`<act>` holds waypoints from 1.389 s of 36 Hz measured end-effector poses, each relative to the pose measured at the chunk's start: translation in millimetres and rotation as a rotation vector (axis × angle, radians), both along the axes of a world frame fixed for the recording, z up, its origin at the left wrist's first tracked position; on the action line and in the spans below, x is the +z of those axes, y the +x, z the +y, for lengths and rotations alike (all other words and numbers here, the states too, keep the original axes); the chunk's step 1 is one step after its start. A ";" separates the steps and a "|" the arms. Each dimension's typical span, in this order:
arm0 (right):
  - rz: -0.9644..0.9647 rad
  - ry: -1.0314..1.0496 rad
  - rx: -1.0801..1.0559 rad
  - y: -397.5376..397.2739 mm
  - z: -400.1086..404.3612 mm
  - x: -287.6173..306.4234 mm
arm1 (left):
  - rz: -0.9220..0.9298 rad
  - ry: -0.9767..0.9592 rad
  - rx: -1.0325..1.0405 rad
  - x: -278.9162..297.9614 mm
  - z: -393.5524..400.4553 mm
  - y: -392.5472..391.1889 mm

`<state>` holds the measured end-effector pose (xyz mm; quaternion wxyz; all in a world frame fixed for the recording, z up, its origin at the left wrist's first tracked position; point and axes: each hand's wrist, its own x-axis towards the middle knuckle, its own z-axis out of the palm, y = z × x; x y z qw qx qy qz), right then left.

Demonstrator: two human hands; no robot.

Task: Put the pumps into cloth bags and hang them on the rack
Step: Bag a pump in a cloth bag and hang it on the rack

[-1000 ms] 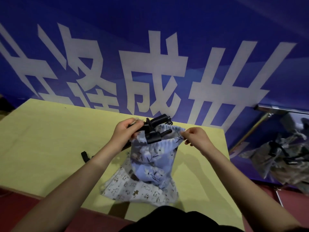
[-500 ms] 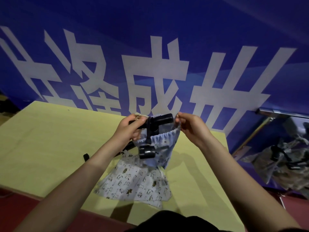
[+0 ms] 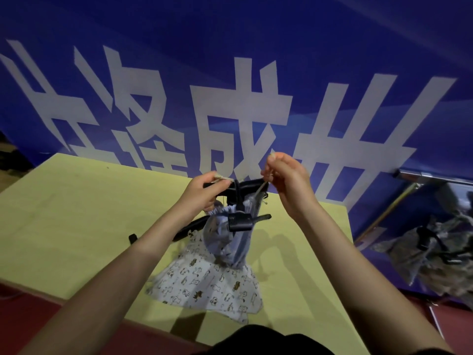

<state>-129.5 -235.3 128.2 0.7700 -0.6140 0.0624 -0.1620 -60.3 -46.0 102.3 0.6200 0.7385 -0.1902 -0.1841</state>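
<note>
Both my left hand (image 3: pixel 204 189) and right hand (image 3: pixel 286 180) are pinching the cords (image 3: pixel 260 188), while the bag (image 3: pixel 230 239) with the upright pump (image 3: pixel 240 213) is hanging just below, between them.

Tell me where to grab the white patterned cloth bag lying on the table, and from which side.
Take the white patterned bag by its near hem, from the person's side. It lies flat and fanned toward the table edge, and that end is bare; its far end sits under the blue bag, so a grip there is blocked.
</note>
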 end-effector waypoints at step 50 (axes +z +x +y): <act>0.075 -1.188 -0.017 32.9 17.3 -39.2 | 0.087 -0.289 0.058 48.0 11.3 0.3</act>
